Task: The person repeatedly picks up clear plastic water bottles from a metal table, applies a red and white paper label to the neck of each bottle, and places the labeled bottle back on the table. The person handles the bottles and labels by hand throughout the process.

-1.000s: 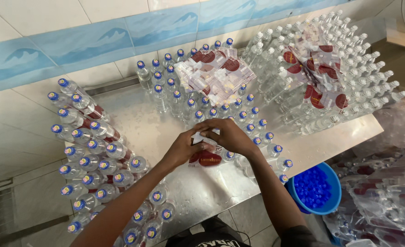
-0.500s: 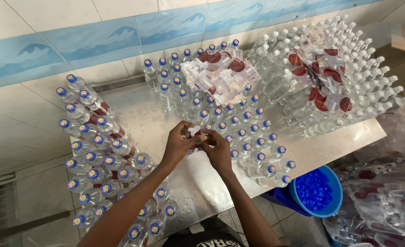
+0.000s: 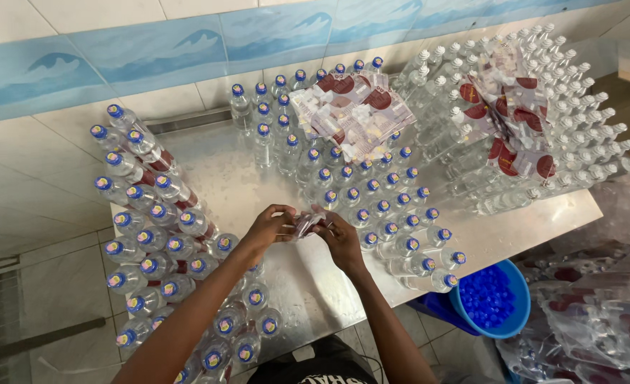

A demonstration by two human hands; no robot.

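My left hand (image 3: 266, 229) and my right hand (image 3: 340, 238) meet over the bare middle of a steel table (image 3: 236, 185). Between their fingers they pinch a small clear plastic label or sleeve (image 3: 305, 223) with red print. Both hands grip it from opposite sides. A group of upright blue-capped clear bottles (image 3: 372, 206) stands just right of my right hand. More blue-capped bottles (image 3: 155, 235) lie stacked on their sides left of my left hand.
A pile of red-printed labels (image 3: 354, 114) rests on the standing bottles at the back. White-capped bottles (image 3: 542, 107) with more labels on top fill the right end. A blue bucket of blue caps (image 3: 489, 299) sits below the table edge. Bagged bottles (image 3: 599, 320) lie at the lower right. A tiled wall is behind.
My hands have stayed together with the label over the table middle. The red-labelled item seen under them a second ago is no longer visible. The camera view shifted slightly.
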